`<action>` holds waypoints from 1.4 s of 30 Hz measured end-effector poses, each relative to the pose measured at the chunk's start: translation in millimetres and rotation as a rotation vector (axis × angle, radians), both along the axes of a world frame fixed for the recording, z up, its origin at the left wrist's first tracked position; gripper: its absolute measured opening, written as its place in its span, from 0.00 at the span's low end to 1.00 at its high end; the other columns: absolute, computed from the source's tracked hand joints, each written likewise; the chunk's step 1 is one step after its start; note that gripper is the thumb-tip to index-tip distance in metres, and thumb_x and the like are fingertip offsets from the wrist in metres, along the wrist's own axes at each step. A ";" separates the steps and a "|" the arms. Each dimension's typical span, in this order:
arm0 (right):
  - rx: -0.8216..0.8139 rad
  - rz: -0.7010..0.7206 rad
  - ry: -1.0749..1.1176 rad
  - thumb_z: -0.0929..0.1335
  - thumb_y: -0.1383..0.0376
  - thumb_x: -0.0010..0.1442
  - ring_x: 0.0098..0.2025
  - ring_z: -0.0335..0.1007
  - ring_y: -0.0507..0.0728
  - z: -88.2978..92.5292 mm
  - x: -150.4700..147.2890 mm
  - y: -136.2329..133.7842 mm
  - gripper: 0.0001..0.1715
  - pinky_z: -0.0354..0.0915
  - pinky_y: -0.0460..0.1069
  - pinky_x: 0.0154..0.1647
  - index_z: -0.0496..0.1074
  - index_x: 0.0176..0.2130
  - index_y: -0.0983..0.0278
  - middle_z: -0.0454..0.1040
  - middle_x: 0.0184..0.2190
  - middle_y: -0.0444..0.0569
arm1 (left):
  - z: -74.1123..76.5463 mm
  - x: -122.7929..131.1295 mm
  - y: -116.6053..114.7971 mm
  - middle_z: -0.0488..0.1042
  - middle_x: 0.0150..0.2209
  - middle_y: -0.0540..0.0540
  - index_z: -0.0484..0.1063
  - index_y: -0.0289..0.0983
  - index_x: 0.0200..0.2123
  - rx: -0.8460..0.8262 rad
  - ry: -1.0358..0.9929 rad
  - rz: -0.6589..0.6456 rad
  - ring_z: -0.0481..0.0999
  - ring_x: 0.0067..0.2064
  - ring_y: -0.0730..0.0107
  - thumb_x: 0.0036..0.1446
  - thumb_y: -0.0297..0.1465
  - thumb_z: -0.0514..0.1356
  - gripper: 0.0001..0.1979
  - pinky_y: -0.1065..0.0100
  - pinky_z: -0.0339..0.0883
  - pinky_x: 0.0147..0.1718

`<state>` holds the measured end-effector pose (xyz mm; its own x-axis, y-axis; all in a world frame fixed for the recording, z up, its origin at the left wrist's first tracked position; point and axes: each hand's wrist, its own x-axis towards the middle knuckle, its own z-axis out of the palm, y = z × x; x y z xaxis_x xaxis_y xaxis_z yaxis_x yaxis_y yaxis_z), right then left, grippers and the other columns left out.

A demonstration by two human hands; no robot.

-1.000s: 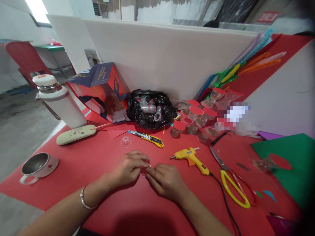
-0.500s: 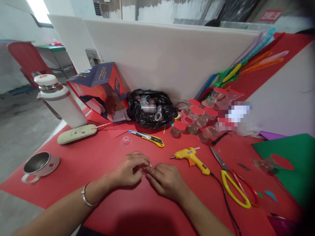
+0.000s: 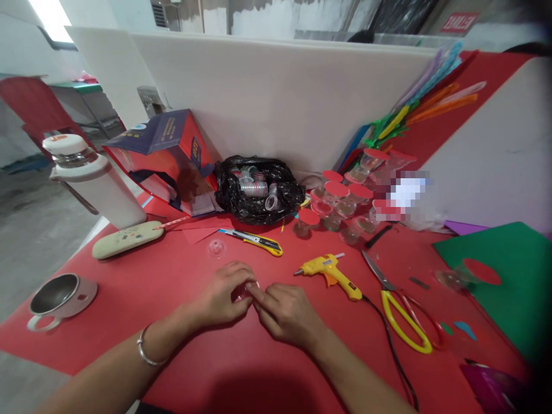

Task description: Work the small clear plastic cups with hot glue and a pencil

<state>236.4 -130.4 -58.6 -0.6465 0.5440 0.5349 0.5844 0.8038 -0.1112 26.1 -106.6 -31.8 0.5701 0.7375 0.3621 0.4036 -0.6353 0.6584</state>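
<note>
Left hand (image 3: 224, 293): curled, thumb and fingers partly closed around a small clear plastic piece (image 3: 242, 292), mostly hidden. Right hand (image 3: 288, 313): fingers bent, index tip at the piece's right side; whether it grips or only presses cannot be told. The piece sits between both hands, low over the red-covered bench (image 3: 207, 368), near side.

Step in hand, as judged: two-handed fingertip handling of the piece. The next move appears to call for a steady left hold and light right-hand pressure.

Adjacent: clear domed piece (image 3: 216, 248), far left of the hands; cutter knife (image 3: 254, 240), far; glue gun (image 3: 330, 273), right.
</note>
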 end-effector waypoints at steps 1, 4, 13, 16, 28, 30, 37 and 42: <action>0.004 0.002 0.009 0.61 0.69 0.66 0.25 0.64 0.55 -0.2 0.2 0.1 0.21 0.53 0.50 0.27 0.69 0.57 0.67 0.70 0.24 0.44 | -0.6 0.1 0.5 0.75 0.38 0.44 0.71 0.38 0.39 0.001 -0.006 0.005 0.74 0.42 0.63 0.53 0.23 0.59 0.10 0.61 0.71 0.44; 0.020 0.007 0.044 0.61 0.70 0.65 0.24 0.64 0.54 0.5 0.1 0.4 0.23 0.53 0.50 0.26 0.68 0.58 0.67 0.70 0.24 0.44 | -3.8 -0.5 1.3 0.76 0.40 0.43 0.71 0.38 0.44 0.005 -0.008 0.039 0.75 0.43 0.62 0.56 0.24 0.59 0.12 0.60 0.71 0.44; 0.077 0.026 0.194 0.63 0.71 0.63 0.23 0.62 0.52 4.7 0.2 1.1 0.15 0.55 0.49 0.25 0.74 0.47 0.68 0.70 0.22 0.43 | -4.4 -2.7 5.5 0.74 0.49 0.39 0.64 0.39 0.56 0.093 0.037 0.011 0.73 0.52 0.55 0.50 0.25 0.62 0.29 0.52 0.70 0.52; 0.079 0.023 0.189 0.62 0.70 0.64 0.23 0.63 0.52 5.1 1.9 2.8 0.15 0.55 0.49 0.25 0.75 0.46 0.68 0.71 0.22 0.44 | -4.1 -2.3 8.6 0.76 0.50 0.40 0.64 0.40 0.57 0.087 0.064 -0.009 0.73 0.54 0.55 0.50 0.24 0.62 0.29 0.50 0.69 0.54; 0.047 -0.019 0.219 0.62 0.70 0.65 0.23 0.66 0.52 1.5 6.0 5.9 0.15 0.58 0.48 0.25 0.76 0.46 0.67 0.74 0.23 0.45 | -9.3 -5.6 13.9 0.76 0.51 0.39 0.63 0.41 0.59 -0.047 0.046 0.032 0.76 0.52 0.54 0.49 0.33 0.72 0.36 0.51 0.70 0.52; 0.040 -0.029 0.218 0.62 0.71 0.65 0.23 0.65 0.52 2.8 6.4 5.9 0.16 0.58 0.48 0.25 0.76 0.46 0.67 0.73 0.22 0.44 | -5.6 -5.9 13.2 0.76 0.51 0.40 0.64 0.41 0.58 -0.051 0.078 0.006 0.74 0.54 0.54 0.50 0.29 0.68 0.32 0.50 0.69 0.53; 0.036 -0.057 0.244 0.62 0.72 0.65 0.22 0.65 0.52 1.8 5.7 6.8 0.16 0.59 0.48 0.24 0.77 0.46 0.68 0.72 0.21 0.44 | -8.1 -5.7 13.9 0.78 0.48 0.40 0.69 0.40 0.54 -0.112 0.047 0.056 0.77 0.50 0.59 0.56 0.29 0.66 0.22 0.55 0.73 0.49; 0.038 -0.093 0.229 0.64 0.72 0.64 0.23 0.66 0.52 -2.0 6.4 8.0 0.15 0.60 0.48 0.25 0.77 0.46 0.70 0.74 0.23 0.45 | -12.4 -6.2 14.9 0.78 0.49 0.40 0.69 0.40 0.56 -0.090 0.064 0.074 0.77 0.51 0.55 0.48 0.34 0.74 0.32 0.52 0.72 0.51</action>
